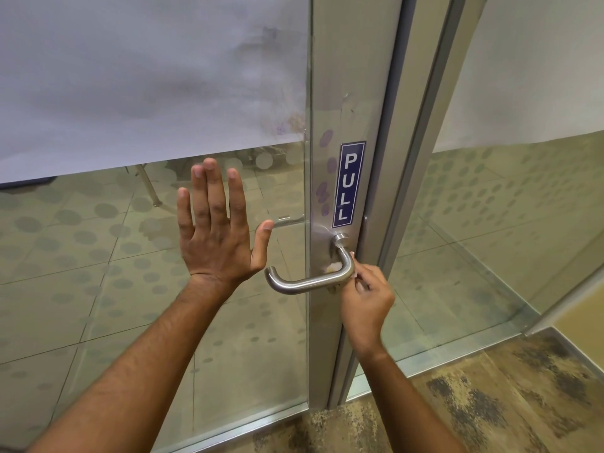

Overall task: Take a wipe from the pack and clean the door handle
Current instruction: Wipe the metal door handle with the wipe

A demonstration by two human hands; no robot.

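A brushed steel lever door handle (304, 282) sticks out from the metal door stile, below a blue PULL sign (348, 184). My right hand (367, 299) is pinched on a small white wipe (331, 267), pressed around the bend of the handle near its base; most of the wipe is hidden behind the handle and my fingers. My left hand (217, 230) lies flat and spread against the glass door panel (157, 289), just left of the handle's free end. The wipe pack is not in view.
The door stile (346, 93) and frame (421, 158) run upright at centre right. Frosted film covers the upper glass, with dotted film lower down. A second glass panel (523, 207) stands to the right. Mottled brown flooring (474, 403) lies at the bottom right.
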